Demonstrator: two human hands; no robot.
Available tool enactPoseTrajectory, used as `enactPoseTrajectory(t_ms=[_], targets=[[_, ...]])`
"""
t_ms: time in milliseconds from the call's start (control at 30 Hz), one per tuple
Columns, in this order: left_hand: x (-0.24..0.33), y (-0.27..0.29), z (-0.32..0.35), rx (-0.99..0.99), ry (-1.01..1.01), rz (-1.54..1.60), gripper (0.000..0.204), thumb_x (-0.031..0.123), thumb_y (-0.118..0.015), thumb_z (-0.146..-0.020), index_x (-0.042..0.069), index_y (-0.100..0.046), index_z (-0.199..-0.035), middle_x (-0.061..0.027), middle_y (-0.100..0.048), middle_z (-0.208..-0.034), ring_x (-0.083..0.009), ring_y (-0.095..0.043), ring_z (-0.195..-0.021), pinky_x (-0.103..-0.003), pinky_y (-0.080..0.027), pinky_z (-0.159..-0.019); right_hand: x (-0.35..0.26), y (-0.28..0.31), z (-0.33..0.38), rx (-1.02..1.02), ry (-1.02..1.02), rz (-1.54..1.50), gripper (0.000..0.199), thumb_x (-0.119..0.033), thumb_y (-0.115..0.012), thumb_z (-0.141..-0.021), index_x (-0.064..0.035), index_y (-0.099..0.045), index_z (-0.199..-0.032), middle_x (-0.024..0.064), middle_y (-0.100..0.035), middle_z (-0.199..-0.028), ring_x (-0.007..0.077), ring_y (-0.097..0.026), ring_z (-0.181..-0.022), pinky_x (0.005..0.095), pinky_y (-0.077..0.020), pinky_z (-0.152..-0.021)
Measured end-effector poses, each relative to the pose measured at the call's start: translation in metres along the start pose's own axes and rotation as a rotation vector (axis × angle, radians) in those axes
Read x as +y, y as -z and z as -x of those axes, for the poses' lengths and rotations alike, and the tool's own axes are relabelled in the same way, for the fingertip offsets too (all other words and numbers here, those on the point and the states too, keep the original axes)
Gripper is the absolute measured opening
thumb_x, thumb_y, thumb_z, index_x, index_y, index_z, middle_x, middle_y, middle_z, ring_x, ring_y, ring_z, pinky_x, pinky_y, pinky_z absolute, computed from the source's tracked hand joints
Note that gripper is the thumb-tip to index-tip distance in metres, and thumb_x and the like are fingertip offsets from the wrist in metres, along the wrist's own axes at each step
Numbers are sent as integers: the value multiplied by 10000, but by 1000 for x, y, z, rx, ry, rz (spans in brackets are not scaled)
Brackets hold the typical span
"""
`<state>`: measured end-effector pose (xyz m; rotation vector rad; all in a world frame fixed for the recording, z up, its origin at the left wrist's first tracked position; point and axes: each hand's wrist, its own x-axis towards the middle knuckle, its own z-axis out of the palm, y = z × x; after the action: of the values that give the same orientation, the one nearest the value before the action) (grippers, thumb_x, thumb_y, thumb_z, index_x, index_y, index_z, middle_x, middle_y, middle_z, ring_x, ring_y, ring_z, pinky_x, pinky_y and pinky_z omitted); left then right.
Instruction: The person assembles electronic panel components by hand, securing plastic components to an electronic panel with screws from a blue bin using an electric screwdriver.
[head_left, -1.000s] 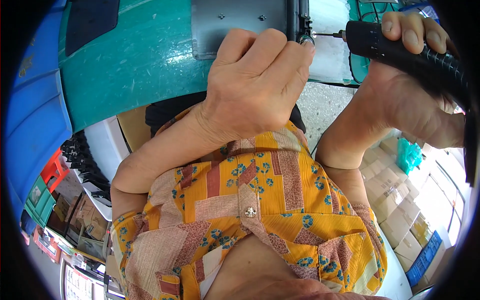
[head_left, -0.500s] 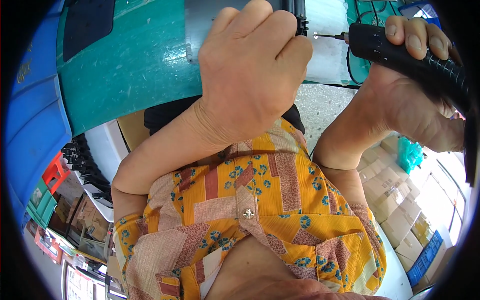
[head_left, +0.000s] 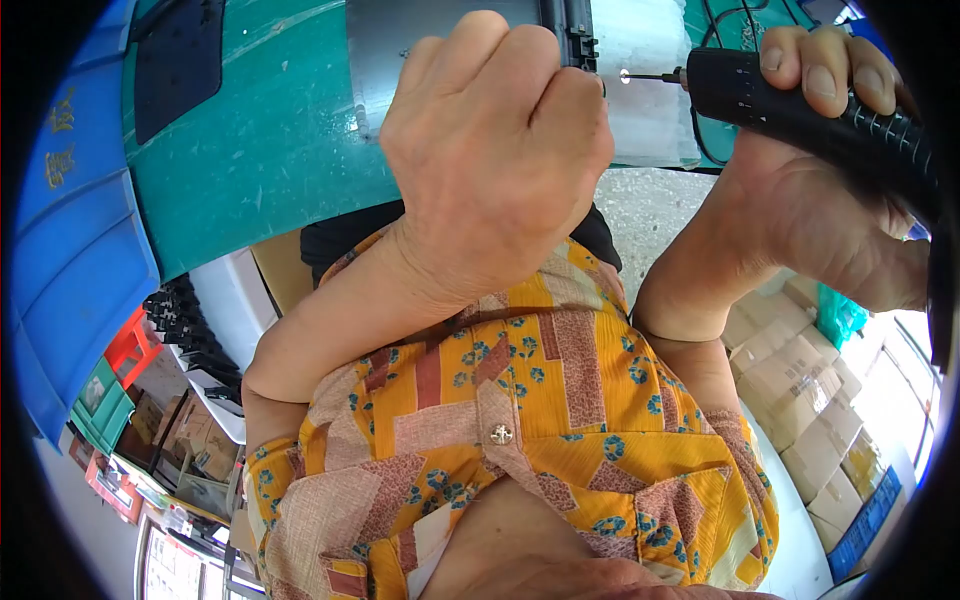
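My right hand (head_left: 820, 80) grips a black electric screwdriver (head_left: 765, 95), its thin bit pointing left. At the bit's tip sits a small shiny screw (head_left: 625, 76), apart from the black plastic part. My left hand (head_left: 500, 150) is closed, knuckles up, over a grey sheet-like piece (head_left: 375, 60). The fingertips are hidden, so what they hold cannot be made out. A black plastic part (head_left: 580, 35) with small clips shows just beyond my left knuckles, along the right side of the grey piece.
A green work surface (head_left: 270, 150) lies under everything, with a dark flat pad (head_left: 178, 70) at far left and a whitish sheet (head_left: 645, 130) under the bit. Blue bins (head_left: 75, 200) stand left. Black cables (head_left: 735, 25) lie far right; cardboard boxes (head_left: 800, 400) are stacked at lower right.
My left hand, the grey piece and the black plastic part have shifted slightly left. The screwdriver has moved only a little left and stays in my right hand.
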<state>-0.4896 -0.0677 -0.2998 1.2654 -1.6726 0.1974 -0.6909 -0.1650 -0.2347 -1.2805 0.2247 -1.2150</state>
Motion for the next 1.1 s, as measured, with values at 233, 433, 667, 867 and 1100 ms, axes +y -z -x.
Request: enactPoseTrajectory(t_ms=[233,433,667,867,1100], targets=[[-4,5,13,32,-82,-5,360,35,-841,-632,106,-768,-977,2,-583,-769,-203,-541,-674,-340,-418,-609,5,2,-2,-10,3,-5,876,-845,-662,-678,-111,-648,-1155,64,-583,-998,225,-568,-825,415,-438,-778],[-6,12,17,-27,-205,-73,288,141,-705,-649,23,-749,-908,-11,-578,-833,-196,-566,-774,-365,-424,-701,3,6,-5,-27,-8,-5,875,-847,-663,-673,-113,-651,-1150,63,-584,-997,224,-569,-824,415,-438,-778],[-7,4,19,20,-202,-65,446,82,-759,-592,69,-771,-1038,6,-568,-819,-208,-567,-732,-386,-444,-754,-15,15,-14,-57,-25,7,874,-849,-665,-668,-116,-653,-1145,61,-585,-996,224,-569,-823,415,-438,-778],[-6,3,20,17,-179,-43,417,71,-764,-587,64,-764,-1004,10,-555,-785,-195,-562,-712,-380,-440,-765,-22,31,-11,-79,-37,16,873,-850,-666,-663,-118,-656,-1140,59,-586,-995,224,-570,-822,415,-438,-778],[-7,0,21,44,-180,-63,379,60,-757,-596,68,-762,-975,15,-543,-747,-187,-544,-676,-373,-436,-766,-10,22,-20,-102,-43,21,872,-852,-667,-658,-121,-659,-1134,57,-586,-995,224,-571,-821,414,-438,-778]])
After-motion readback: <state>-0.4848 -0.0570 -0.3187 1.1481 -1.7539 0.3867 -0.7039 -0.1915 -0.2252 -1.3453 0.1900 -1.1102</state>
